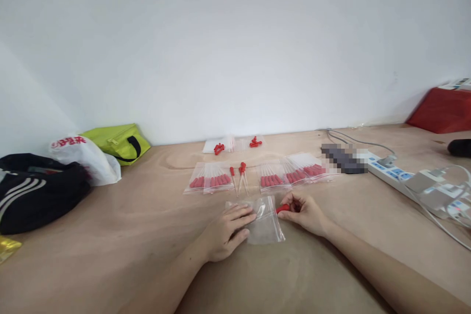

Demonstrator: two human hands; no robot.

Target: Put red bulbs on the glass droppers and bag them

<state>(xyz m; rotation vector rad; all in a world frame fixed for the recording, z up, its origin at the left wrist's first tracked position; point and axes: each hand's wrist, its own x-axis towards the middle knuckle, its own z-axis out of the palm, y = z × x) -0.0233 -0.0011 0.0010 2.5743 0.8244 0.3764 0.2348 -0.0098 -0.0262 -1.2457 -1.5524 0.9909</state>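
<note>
A clear zip bag [265, 230] lies flat on the table in front of me. My left hand [230, 230] rests on its left part with fingers stretched out. At the bag's right edge, my right hand [303, 212] pinches the red bulb of a dropper [282, 209]. The dropper's thin tube points left, inside or over the bag; I cannot tell which. Just beyond the bag, a few loose droppers [242, 169] with red bulbs lie on the table. Bags filled with droppers [211, 181] sit to their left, and more filled bags [290, 175] to their right.
Farther back lie small red bulbs [219, 148] and another red pile [255, 142] on clear bags. A power strip [390, 171] with chargers and cables runs along the right, beside a dark blurred object [344, 158]. Black [40, 196], white [84, 159] and lime bags [117, 140] stand left.
</note>
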